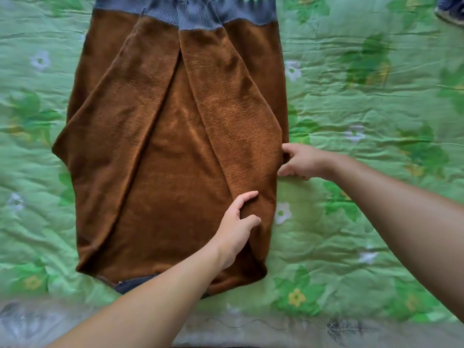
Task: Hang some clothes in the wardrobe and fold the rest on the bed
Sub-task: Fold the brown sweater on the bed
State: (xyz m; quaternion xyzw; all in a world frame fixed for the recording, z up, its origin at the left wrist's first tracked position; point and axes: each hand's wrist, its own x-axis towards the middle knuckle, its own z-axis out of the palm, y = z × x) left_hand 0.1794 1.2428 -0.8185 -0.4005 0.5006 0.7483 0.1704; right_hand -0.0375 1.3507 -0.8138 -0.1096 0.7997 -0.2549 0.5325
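The left hand [238,222] lies on the lower right part of the jacket [170,172]. Its thumb and curled fingers [251,219] pinch a soft fold of the cloth between them. The right hand [301,160] is at the right edge of the jacket, a little higher. Its fingers are bent and hold this edge, with the knuckles turned up. Both forearms are bare.

The jacket is spread flat on the middle of the bed. It is of brown fleecy cloth, thick and a little hairy, and its outline is wide in the middle and narrower at both ends. Two long sleeves are folded inward over the body: the sleeve on the right [233,109] and the sleeve on the left [120,109]. They run slanted and come together at the far end, so they form a narrow triangle of brown cloth between them. At the far end there is a grey ribbed band [195,13], with fine straight ribs. At the near end a small piece of dark blue cloth [130,287] shows from under the brown.

Under all this lies the bed cover [364,222], green, quilted and wrinkled, printed with white and yellow flowers and darker leaves. In the far right corner a dark cloth [450,7] is partly in view, too blurred to tell more.
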